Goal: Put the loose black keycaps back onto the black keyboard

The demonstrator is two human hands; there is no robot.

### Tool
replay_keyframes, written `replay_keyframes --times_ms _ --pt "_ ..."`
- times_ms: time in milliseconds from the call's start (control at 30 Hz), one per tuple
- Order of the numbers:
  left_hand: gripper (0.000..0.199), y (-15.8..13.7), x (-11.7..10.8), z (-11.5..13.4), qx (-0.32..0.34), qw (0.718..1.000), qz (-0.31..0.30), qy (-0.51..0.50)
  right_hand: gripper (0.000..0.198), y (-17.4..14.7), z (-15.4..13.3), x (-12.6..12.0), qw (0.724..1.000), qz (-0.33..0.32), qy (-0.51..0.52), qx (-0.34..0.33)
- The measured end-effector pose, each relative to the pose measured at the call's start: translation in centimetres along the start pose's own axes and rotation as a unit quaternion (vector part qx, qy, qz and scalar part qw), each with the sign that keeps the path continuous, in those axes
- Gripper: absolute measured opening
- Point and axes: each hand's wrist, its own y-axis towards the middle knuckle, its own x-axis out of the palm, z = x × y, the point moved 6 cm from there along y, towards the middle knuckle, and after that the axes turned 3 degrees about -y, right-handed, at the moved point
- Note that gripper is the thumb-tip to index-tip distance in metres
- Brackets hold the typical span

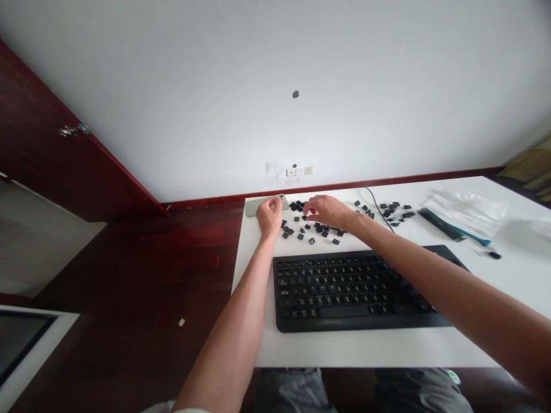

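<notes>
A black keyboard (344, 285) lies near the front of the white table, with many keys in place and its right part partly hidden under my right forearm. Beyond it, loose black keycaps (317, 228) are scattered over the tabletop. My left hand (270, 215) is closed, fingers curled together, beside a pale phone (255, 207) that it partly covers; whatever it pinches is hidden. Among the keycaps, my right hand (326, 210) hovers low with thumb and fingers apart, close to a single keycap (304, 217).
More keycaps (394, 213) lie to the right, past a thin cable (377, 207). Clear plastic bags (465, 209), a dark strip-shaped item (441, 225) and a blue-ended brush (486, 242) occupy the right side. The white table (253, 241) stands near the wall, its left edge above dark flooring.
</notes>
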Motion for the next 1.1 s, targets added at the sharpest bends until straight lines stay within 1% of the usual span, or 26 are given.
replay_keyframes --times_ms 133,267,500,700,900,1100 --pt "0.035 0.0 -0.1 0.1 0.011 1.0 0.003 -0.001 0.019 0.3 0.2 0.4 1.0 -0.014 0.001 0.01" --pt "0.036 0.0 0.0 0.0 0.002 1.0 -0.003 0.01 0.021 0.3 0.3 0.6 1.0 -0.017 -0.004 0.018" --pt "0.036 0.1 0.1 -0.2 -0.001 1.0 -0.002 0.001 0.032 -0.6 0.1 0.2 0.999 0.007 -0.027 0.043" --pt "0.036 0.0 0.2 -0.2 -0.001 1.0 -0.002 0.0 0.032 -0.9 0.1 0.6 0.998 0.011 -0.025 0.06" --pt "0.038 0.0 0.3 -0.2 0.001 1.0 -0.007 -0.009 0.03 -0.8 1.0 0.9 0.996 0.016 -0.014 0.091" --pt "0.037 0.0 0.2 -0.1 0.006 1.0 -0.008 -0.015 0.03 -0.7 1.8 0.5 0.992 0.023 0.001 0.126"
